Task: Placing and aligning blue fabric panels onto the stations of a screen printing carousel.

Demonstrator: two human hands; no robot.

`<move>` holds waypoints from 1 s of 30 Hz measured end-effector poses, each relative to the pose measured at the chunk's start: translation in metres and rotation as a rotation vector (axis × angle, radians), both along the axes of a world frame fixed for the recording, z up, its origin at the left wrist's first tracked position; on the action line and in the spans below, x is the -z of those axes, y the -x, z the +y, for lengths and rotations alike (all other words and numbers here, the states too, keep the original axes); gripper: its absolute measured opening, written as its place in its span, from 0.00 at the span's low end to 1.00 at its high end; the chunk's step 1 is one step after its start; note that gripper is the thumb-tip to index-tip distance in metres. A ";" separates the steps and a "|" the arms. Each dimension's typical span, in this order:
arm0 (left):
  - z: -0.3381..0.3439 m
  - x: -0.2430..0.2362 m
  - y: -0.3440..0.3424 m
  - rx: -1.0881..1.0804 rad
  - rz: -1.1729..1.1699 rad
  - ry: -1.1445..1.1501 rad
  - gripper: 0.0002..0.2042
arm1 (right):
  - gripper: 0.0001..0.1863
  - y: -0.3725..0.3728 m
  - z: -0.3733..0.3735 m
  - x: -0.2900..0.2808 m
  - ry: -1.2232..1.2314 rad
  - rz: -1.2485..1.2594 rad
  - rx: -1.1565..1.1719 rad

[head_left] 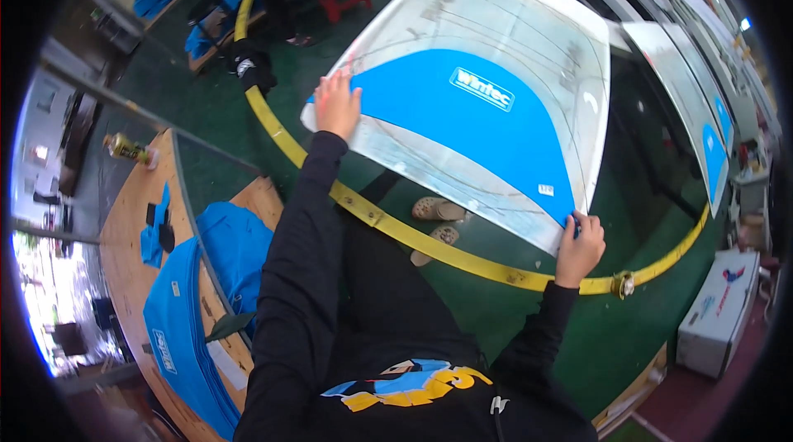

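A curved blue fabric piece (446, 124) with a printed patch lies on a large white, translucent panel (578, 45) marked with curved lines. My left hand (337, 107) rests over the blue piece's left end, fingers extended and slightly apart. At the lower right corner, my right hand (580, 248) is closed with bent fingers at the blue piece's end; a small dark bit shows between them, too small to make out. My two shoes show below the panel's near edge.
A curved yellow rail (438, 252) rings the panel. Wooden boards (132, 268) carry blue bags (231, 252) and a bottle (124, 149) at left. A red stool (339, 0) and a person's legs (289, 21) are behind. More panels (661, 78) and a white box (710, 318) stand right.
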State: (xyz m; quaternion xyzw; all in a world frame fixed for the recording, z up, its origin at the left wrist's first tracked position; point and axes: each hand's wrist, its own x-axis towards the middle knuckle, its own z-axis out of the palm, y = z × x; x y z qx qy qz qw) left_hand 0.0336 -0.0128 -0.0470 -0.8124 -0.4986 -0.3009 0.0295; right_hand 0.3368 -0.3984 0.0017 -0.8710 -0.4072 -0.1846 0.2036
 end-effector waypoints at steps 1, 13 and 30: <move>-0.001 -0.002 0.000 0.042 -0.049 0.012 0.19 | 0.06 0.000 0.001 0.000 -0.007 0.011 0.002; -0.012 -0.040 -0.007 0.130 -0.268 0.373 0.16 | 0.06 -0.007 0.013 0.003 -0.042 0.143 0.083; -0.286 -0.180 0.044 0.723 -1.032 0.792 0.12 | 0.07 0.199 0.089 -0.128 -0.671 1.216 -1.285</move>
